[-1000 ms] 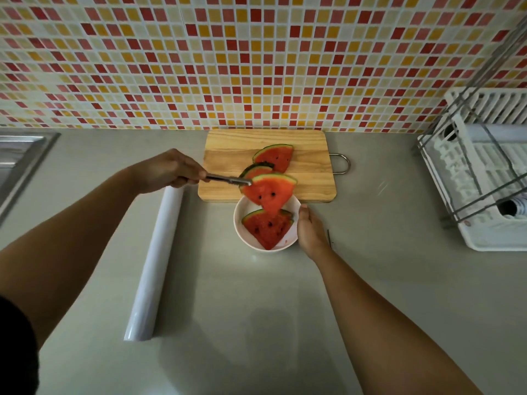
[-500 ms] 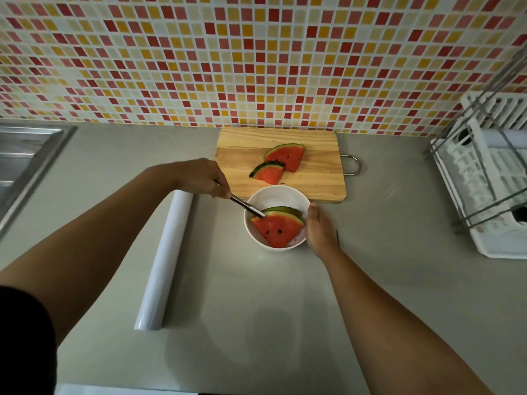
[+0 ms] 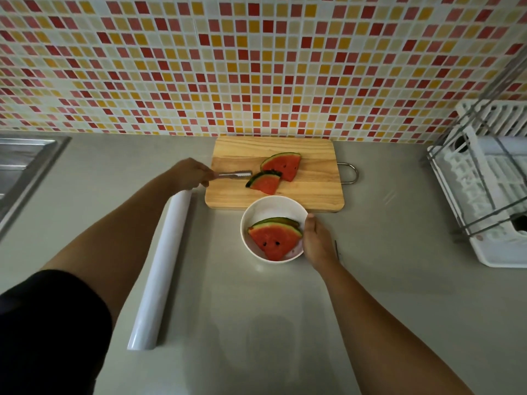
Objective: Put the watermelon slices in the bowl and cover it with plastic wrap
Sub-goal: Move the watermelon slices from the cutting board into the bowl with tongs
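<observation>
Grey countertop (image 3: 385, 295) below a tiled wall, carrying five things.
A wooden cutting board (image 3: 313, 192) lies at the far middle against the wall, its metal loop handle (image 3: 349, 173) pointing right. A white bowl (image 3: 273, 203) stands just near of the board, touching or overlapping its near edge. A roll of plastic wrap (image 3: 159, 269) lies left of the bowl, running near to far. A white dish rack (image 3: 490, 201) sits far right; a steel sink (image 3: 22, 163) is set in far left.

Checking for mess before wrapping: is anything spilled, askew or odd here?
Nothing stands out. Two watermelon slices sit in the bowl, two more on the cutting board; the plastic wrap roll lies flat on the counter.
</observation>
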Demonstrator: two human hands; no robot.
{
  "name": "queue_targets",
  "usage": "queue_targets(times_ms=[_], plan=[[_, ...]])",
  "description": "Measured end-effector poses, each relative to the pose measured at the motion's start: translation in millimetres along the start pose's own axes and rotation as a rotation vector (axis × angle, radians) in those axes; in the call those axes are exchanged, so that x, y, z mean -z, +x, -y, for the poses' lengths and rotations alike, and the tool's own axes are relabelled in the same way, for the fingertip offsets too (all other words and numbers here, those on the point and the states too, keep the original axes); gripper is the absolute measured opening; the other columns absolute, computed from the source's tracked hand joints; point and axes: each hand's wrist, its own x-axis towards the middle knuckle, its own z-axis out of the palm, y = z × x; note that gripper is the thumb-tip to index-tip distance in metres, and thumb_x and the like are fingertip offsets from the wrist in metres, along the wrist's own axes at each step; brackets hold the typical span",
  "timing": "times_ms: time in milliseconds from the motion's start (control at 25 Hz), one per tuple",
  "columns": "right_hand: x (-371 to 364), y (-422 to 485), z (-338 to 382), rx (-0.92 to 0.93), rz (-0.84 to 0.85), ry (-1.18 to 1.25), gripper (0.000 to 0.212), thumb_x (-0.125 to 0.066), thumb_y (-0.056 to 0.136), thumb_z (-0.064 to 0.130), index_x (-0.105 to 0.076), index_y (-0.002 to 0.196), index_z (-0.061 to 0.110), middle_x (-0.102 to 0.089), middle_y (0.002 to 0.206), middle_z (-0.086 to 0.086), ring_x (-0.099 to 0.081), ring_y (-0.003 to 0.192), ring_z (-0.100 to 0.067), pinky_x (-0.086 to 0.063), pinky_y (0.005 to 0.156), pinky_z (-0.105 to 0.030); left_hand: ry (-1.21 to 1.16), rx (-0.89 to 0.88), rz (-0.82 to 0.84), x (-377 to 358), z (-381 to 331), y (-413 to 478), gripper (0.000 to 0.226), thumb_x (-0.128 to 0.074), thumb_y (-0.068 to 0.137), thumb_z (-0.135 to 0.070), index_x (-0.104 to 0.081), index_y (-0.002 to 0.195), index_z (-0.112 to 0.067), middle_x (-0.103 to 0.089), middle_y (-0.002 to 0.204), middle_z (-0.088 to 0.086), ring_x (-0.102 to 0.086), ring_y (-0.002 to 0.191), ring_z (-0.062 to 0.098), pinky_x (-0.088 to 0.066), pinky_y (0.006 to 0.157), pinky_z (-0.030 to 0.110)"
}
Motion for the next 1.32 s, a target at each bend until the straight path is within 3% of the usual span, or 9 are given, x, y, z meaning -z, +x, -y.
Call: queue_targets(times_ms=[80, 200, 360, 680, 800, 880, 960, 1160, 1320], plan=[[-1, 2, 0, -0.002, 0.001, -0.008, 0.053, -0.019, 0.099, 0.038, -0.059, 0.117, 0.008, -0.061, 0.119, -0.02, -0.055, 0.111, -0.035, -0.04, 0.089, -0.033, -0.155, 0.055, 0.044, -5, 13, 8, 0.031, -0.058, 0.091, -0.024, -0.069, 0.103, 0.003, -0.061, 0.082, 0.009, -0.044, 0.059, 0.013, -0.038, 0.054, 0.021], [-1, 2, 0, 0.001, -0.004, -0.006, 0.053, -0.019, 0.099, 0.039, -0.059, 0.116, 0.008, -0.062, 0.117, -0.02, -0.055, 0.11, -0.035, -0.04, 0.089, -0.034, -0.268, 0.055, 0.109, -13, 21, 17, 0.036, -0.062, 0.089, -0.024, -0.067, 0.101, 0.009, -0.052, 0.073, 0.008, -0.037, 0.056, 0.014, -0.032, 0.054, 0.023], [-2, 2, 0, 0.012, -0.016, -0.001, 0.052, -0.02, 0.1, 0.037, -0.06, 0.114, 0.007, -0.062, 0.116, -0.022, -0.056, 0.108, -0.036, -0.041, 0.088, -0.035, -0.292, 0.053, 0.155, -21, 22, 21, 0.029, -0.063, 0.087, -0.025, -0.069, 0.095, 0.002, -0.043, 0.067, 0.007, -0.035, 0.056, 0.014, -0.029, 0.051, 0.023], [-2, 1, 0, -0.007, -0.004, 0.005, 0.052, -0.019, 0.099, 0.039, -0.058, 0.117, 0.009, -0.062, 0.117, -0.02, -0.055, 0.109, -0.034, -0.042, 0.09, -0.037, -0.304, 0.041, 0.187, -31, 23, 23, 0.036, -0.064, 0.086, -0.031, -0.068, 0.1, 0.002, -0.06, 0.092, 0.012, -0.051, 0.088, 0.025, -0.04, 0.074, 0.029], [-2, 1, -1, -0.019, -0.004, 0.006, 0.052, -0.019, 0.099, 0.04, -0.058, 0.117, 0.01, -0.062, 0.116, -0.019, -0.056, 0.108, -0.033, -0.043, 0.091, -0.037, -0.29, 0.016, 0.185, -36, 16, 20, 0.027, -0.066, 0.085, -0.028, -0.069, 0.092, -0.002, -0.061, 0.079, 0.005, -0.052, 0.074, 0.017, -0.039, 0.064, 0.023], [-2, 1, -1, -0.019, -0.009, 0.014, 0.052, -0.019, 0.099, 0.04, -0.058, 0.117, 0.011, -0.062, 0.116, -0.019, -0.056, 0.108, -0.033, -0.043, 0.091, -0.036, -0.325, -0.007, 0.167, -36, 14, 16, 0.02, -0.065, 0.086, -0.024, -0.068, 0.082, -0.004, -0.055, 0.061, 0.0, -0.044, 0.058, 0.014, -0.034, 0.053, 0.022], [-1, 1, -1, -0.017, -0.007, 0.021, 0.052, -0.019, 0.099, 0.04, -0.058, 0.118, 0.01, -0.061, 0.118, -0.019, -0.055, 0.11, -0.033, -0.042, 0.092, -0.037, -0.39, -0.042, 0.146, -26, 11, 7, 0.018, -0.063, 0.087, -0.018, -0.068, 0.085, -0.001, -0.052, 0.06, 0.001, -0.036, 0.054, 0.014, -0.031, 0.048, 0.02], [-2, 0, -1, -0.033, -0.018, 0.029, 0.054, -0.019, 0.098, 0.041, -0.057, 0.12, 0.01, -0.06, 0.122, -0.018, -0.053, 0.113, -0.034, -0.039, 0.091, -0.035, -0.038, -0.296, 0.056, 19, -1, -27, 0.018, -0.061, 0.09, -0.017, -0.07, 0.105, -0.019, -0.068, 0.081, -0.006, -0.055, 0.07, 0.01, -0.04, 0.063, 0.015], [-2, -1, 1, -0.038, -0.01, 0.036, 0.054, -0.018, 0.099, 0.04, -0.057, 0.12, 0.008, -0.059, 0.123, -0.019, -0.053, 0.114, -0.034, -0.038, 0.088, -0.033, 0.244, -0.478, 0.047, 19, -7, -49, 0.023, -0.064, 0.088, -0.014, -0.071, 0.109, -0.01, -0.07, 0.099, -0.003, -0.062, 0.077, 0.007, -0.042, 0.07, 0.011]])
